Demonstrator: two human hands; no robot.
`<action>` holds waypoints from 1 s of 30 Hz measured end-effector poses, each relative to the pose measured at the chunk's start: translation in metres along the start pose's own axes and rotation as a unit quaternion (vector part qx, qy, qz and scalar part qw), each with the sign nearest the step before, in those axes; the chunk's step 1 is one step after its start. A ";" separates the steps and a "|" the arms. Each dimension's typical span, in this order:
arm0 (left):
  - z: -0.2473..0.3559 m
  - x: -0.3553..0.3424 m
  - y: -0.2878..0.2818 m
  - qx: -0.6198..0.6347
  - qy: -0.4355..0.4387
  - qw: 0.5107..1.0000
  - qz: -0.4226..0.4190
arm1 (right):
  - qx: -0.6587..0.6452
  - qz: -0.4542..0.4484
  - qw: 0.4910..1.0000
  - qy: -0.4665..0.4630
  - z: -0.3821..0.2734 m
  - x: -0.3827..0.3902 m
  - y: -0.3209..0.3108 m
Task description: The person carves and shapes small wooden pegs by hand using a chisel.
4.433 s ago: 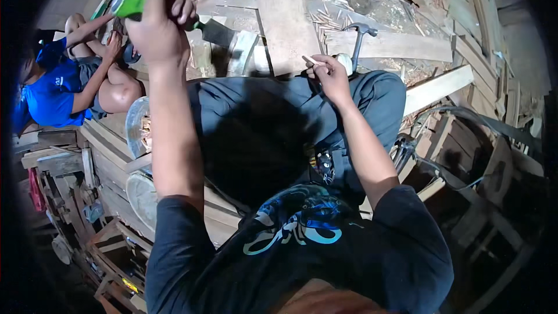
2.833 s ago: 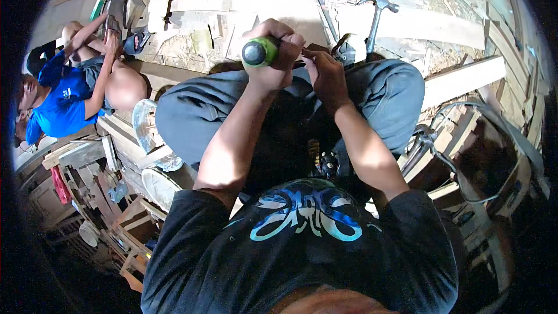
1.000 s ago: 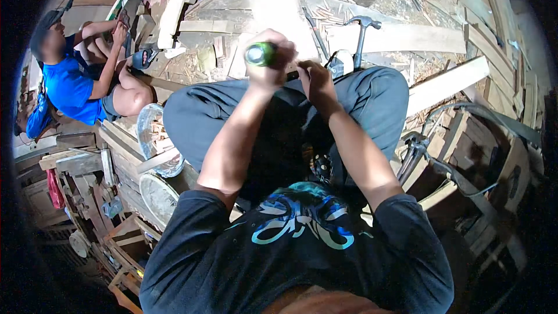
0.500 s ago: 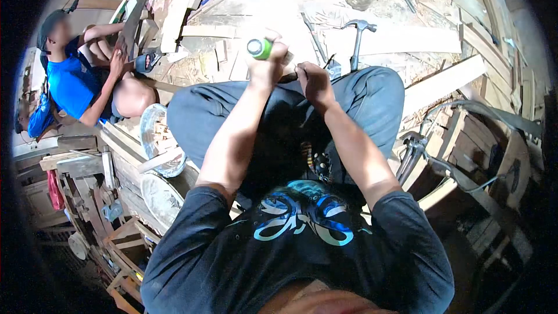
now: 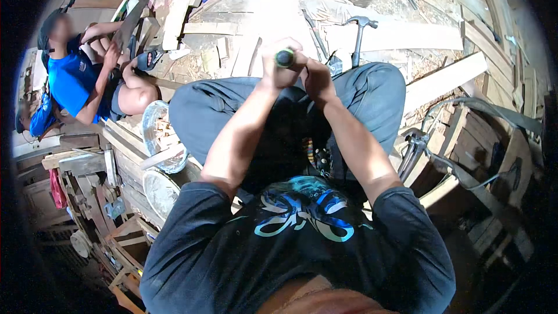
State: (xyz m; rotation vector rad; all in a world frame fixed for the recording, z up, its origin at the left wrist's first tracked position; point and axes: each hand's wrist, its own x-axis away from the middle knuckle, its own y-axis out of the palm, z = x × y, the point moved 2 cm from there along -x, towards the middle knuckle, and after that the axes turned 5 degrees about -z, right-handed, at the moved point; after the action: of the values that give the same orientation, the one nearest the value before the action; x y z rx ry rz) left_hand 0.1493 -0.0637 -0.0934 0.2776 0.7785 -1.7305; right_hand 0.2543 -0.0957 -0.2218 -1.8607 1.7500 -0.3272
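Observation:
My left hand (image 5: 278,67) grips a green-handled tool (image 5: 284,58) seen end-on, held between my knees and the boards beyond. My right hand (image 5: 317,81) is closed just to its right, fingers curled near the tool; what they hold is hidden. Behind my hands lies a pale plank (image 5: 273,9), washed out by light. A claw hammer (image 5: 357,38) lies beyond my right knee (image 5: 378,90), beside a dark long-handled tool (image 5: 314,29).
A person in blue (image 5: 75,81) sits at the left, handling a long dark piece. A basin of offcuts (image 5: 152,139) and a round lid (image 5: 157,195) are by my left knee. Stacked scrap wood (image 5: 87,197) fills the lower left; bent metal and wood (image 5: 456,151) lie at the right.
My left hand, raised at the upper left with the tool in the earliest frame, has come down to centre. In the last half second it has shifted slightly right, against my right hand.

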 end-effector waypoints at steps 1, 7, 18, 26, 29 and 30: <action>0.000 -0.002 0.000 0.016 -0.034 0.999 -0.005 | -0.019 0.026 0.999 -0.023 -0.001 0.001 -0.003; 0.004 -0.013 -0.023 0.241 -0.146 0.945 0.168 | -0.059 0.057 0.996 -0.030 -0.004 0.001 -0.006; 0.024 -0.019 -0.048 0.358 -0.127 0.895 0.233 | -0.132 0.079 0.987 0.047 -0.022 0.005 -0.021; 0.009 -0.014 -0.023 0.227 -0.159 0.955 0.106 | -0.042 0.062 0.997 -0.010 -0.031 0.004 -0.020; -0.016 -0.006 -0.007 0.191 -0.182 0.958 0.108 | -0.007 0.028 1.000 0.000 -0.034 0.004 -0.021; -0.018 -0.003 -0.008 0.164 -0.161 0.966 0.120 | -0.001 0.032 0.999 -0.014 -0.030 0.005 -0.016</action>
State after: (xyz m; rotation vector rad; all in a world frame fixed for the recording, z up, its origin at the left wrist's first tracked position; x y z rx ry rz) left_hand 0.1394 -0.0493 -0.1027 0.2920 0.2101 -1.6130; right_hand 0.2524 -0.1075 -0.1896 -1.7979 1.7876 -0.2746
